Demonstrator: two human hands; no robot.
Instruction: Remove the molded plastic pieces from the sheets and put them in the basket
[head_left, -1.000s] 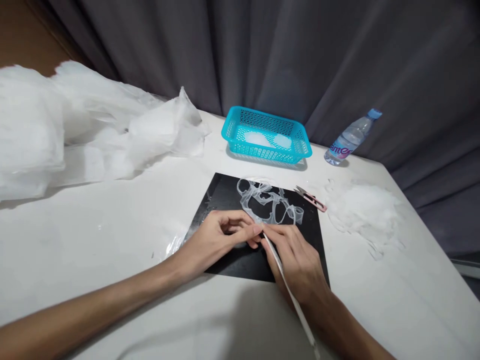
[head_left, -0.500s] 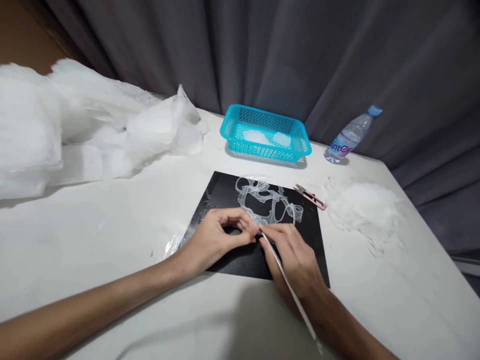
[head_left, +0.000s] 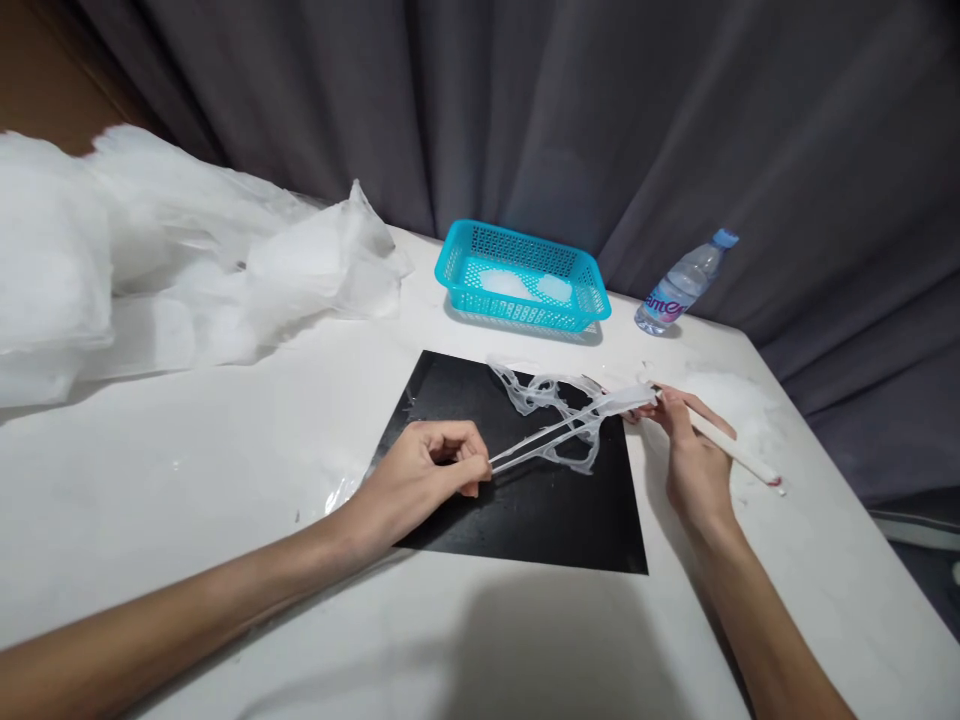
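My left hand (head_left: 442, 465) is closed in a pinch over the black mat (head_left: 517, 530), gripping one end of a translucent, stretchy film (head_left: 547, 437). Two taut strands of it run up to the right. At their other end, my right hand (head_left: 694, 450) is closed on the bunched film and on a thin white pen-like tool (head_left: 739, 460). The tool points down to the right, with a reddish mark near its end. More looped, cut-out film (head_left: 536, 395) lies on or hangs over the mat's far part. Thread snips are mostly hidden behind the film and right hand.
A blue perforated basket (head_left: 525, 310) with white pieces inside stands behind the mat. To its right is a water bottle (head_left: 679, 285). White sheet material (head_left: 172, 270) is heaped at left, and a white scrap pile (head_left: 739, 400) lies beyond my right hand. A grey curtain (head_left: 510, 110) hangs behind the table.
My right hand has moved away to the right and up, drawing the film out into taut strands. The left hand keeps its pinch nearly in place. The tool now points right.
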